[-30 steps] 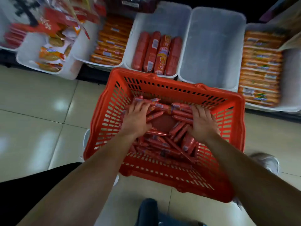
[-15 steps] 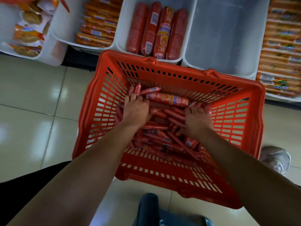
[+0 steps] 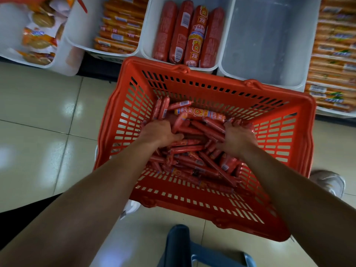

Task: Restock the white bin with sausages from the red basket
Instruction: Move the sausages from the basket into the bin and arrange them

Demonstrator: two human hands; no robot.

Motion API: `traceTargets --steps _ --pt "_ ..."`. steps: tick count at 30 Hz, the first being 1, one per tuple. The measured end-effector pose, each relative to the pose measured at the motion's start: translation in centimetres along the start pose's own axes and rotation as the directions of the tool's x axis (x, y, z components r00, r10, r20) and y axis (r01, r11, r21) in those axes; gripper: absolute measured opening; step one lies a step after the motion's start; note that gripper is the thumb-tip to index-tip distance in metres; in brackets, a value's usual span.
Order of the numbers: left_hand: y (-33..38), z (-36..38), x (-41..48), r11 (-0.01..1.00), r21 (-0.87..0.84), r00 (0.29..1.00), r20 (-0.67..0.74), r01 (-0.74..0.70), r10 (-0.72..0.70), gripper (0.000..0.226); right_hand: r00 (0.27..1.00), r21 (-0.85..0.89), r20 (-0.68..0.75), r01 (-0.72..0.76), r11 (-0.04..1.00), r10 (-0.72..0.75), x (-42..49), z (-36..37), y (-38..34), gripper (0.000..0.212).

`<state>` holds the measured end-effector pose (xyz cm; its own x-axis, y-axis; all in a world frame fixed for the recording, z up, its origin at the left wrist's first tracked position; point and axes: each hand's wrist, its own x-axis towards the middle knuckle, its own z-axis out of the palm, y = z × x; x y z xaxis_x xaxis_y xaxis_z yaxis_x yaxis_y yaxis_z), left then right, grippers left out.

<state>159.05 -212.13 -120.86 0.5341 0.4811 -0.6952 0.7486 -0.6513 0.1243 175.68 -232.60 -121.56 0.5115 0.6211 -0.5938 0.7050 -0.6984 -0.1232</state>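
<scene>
A red slatted basket [image 3: 208, 85] stands on the floor, holding a heap of thin red sausages [image 3: 192, 160] and one larger labelled sausage [image 3: 200, 113]. Both my hands are down in the heap. My left hand [image 3: 159, 132] is curled around a bunch of sausages at the left. My right hand [image 3: 238, 136] is curled around another bunch at the right. Beyond the basket's far right corner sits a white bin [image 3: 269, 81] with nothing visible inside.
Left of that bin, another white bin [image 3: 146, 35] holds fat red sausages [image 3: 188, 33]. Further bins hold orange packs [image 3: 119, 29], [image 3: 335, 51] and snack bags [image 3: 38, 39]. The floor is glossy tile [image 3: 48, 122]. My shoe [image 3: 329, 182] shows at the right.
Both hands have closed from flat on the heap to gripping bunches of sausages. The view has moved closer and tipped down toward the basket.
</scene>
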Motion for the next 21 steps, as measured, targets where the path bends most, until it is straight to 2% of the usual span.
traceTargets --steps 2,6,11,15,18,21 --pt "-0.2 0.6 -0.2 0.986 -0.165 0.999 -0.011 0.033 -0.035 0.071 1.000 0.009 0.004 -0.008 1.000 0.008 -0.2 0.2 -0.3 0.091" --pt "0.4 1.0 0.2 0.932 -0.358 0.999 -0.002 0.047 -0.051 0.077 0.997 -0.088 -0.062 0.041 0.995 -0.046 -0.3 0.8 -1.4 0.091" --pt "0.8 1.3 1.5 0.931 -0.366 0.999 0.050 0.004 0.016 0.067 0.998 -0.041 -0.007 0.057 0.998 -0.058 1.1 0.7 -3.0 0.086" --pt "0.2 0.9 2.4 0.926 -0.377 0.994 0.102 0.014 0.026 0.038 0.999 -0.021 0.045 0.021 1.000 -0.020 2.0 0.5 -3.6 0.072" --pt "-0.4 0.9 1.9 0.909 -0.414 0.994 0.076 -0.036 0.073 0.040 0.996 0.019 0.087 -0.006 1.000 0.005 2.1 0.4 -3.3 0.059" --pt "-0.7 0.9 0.8 0.881 -0.472 0.994 0.071 -0.039 0.082 0.052 0.995 0.040 0.095 0.017 0.999 -0.021 1.7 0.6 -2.8 0.069"
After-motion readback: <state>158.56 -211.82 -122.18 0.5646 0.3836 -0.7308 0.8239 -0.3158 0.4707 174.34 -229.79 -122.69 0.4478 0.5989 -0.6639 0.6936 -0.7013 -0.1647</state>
